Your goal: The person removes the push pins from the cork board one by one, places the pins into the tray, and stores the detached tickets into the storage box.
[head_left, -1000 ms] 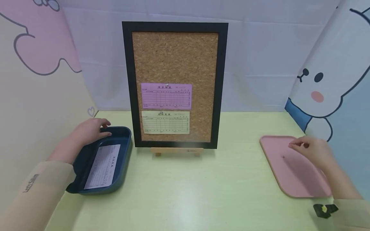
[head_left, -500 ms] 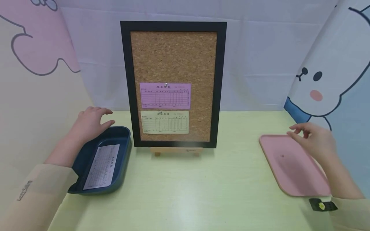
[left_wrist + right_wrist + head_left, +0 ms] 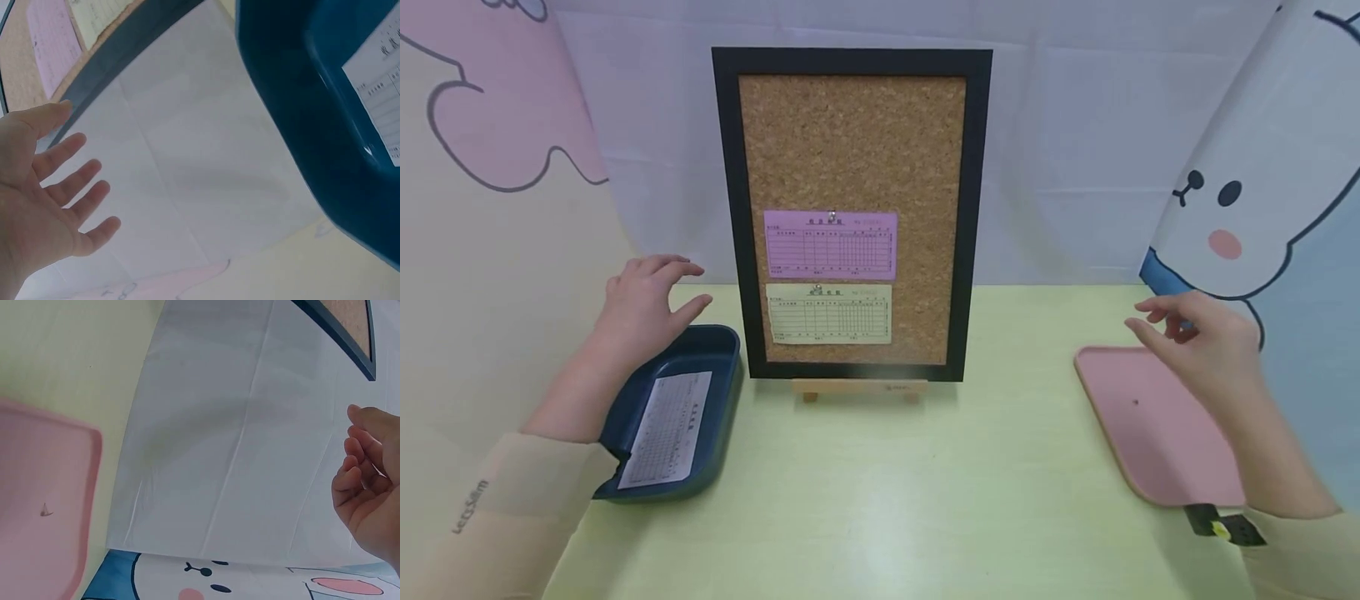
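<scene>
My left hand [image 3: 643, 312] hovers above the far left part of a dark blue tray [image 3: 726, 408], thumb and fingers spread with nothing between them. A white printed slip [image 3: 666, 429] lies in that tray. On the right, my right hand [image 3: 1206, 342] is raised over a pink tray [image 3: 1180, 442], its fingers loosely curled and the thumb apart from them. Nothing shows in its fingers in the right wrist view. One tiny pointed thing [image 3: 45, 510] lies on the pink tray. Between the hands stands a black-framed cork board [image 3: 850, 142] bearing a purple slip [image 3: 831, 246] and a pale green slip [image 3: 829, 315].
Small shiny pins [image 3: 832, 216] fix the slips near their top edges. A wooden stand [image 3: 860, 387] supports the board on the pale yellow-green table [image 3: 910, 483]. Behind hangs a white cloth [image 3: 1067, 167], with cartoon-printed panels at both sides.
Both hands have risen from over their trays and moved inward, toward the board. The left fingers have spread wider, and the right thumb and forefinger have parted. Slips and trays stay in place.
</scene>
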Tool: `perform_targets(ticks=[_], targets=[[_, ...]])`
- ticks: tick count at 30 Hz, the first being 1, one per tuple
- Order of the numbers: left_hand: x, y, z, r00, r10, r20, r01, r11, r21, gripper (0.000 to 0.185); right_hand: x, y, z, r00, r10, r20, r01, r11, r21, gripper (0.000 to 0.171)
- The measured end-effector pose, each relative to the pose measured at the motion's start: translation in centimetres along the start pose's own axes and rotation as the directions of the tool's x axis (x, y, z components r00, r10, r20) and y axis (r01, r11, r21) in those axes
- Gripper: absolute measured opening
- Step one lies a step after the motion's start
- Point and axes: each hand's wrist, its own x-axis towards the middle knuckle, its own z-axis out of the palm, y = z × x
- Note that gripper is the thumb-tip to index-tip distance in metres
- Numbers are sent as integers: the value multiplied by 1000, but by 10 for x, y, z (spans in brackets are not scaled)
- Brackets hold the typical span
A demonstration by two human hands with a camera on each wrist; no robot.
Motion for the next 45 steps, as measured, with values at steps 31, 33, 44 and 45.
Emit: perform_targets(ticks=[31, 33, 44, 45], targets=[[6, 62, 12, 923, -151, -355, 11, 930, -368, 49, 20, -121, 51, 895, -240, -375, 332, 921, 204, 25], [9, 63, 14, 920, -158, -358, 14, 928, -372, 53, 22, -127, 56, 896, -246, -369, 340, 915, 216, 25], [26, 69, 30, 920, -93, -381, -37, 947, -320, 65, 39, -150, 87, 870, -335, -362, 444, 852, 278, 22], [28, 69, 31, 920, -86, -383, -44, 947, -319, 66, 40, -151, 89, 868, -351, -351, 453, 850, 270, 21]])
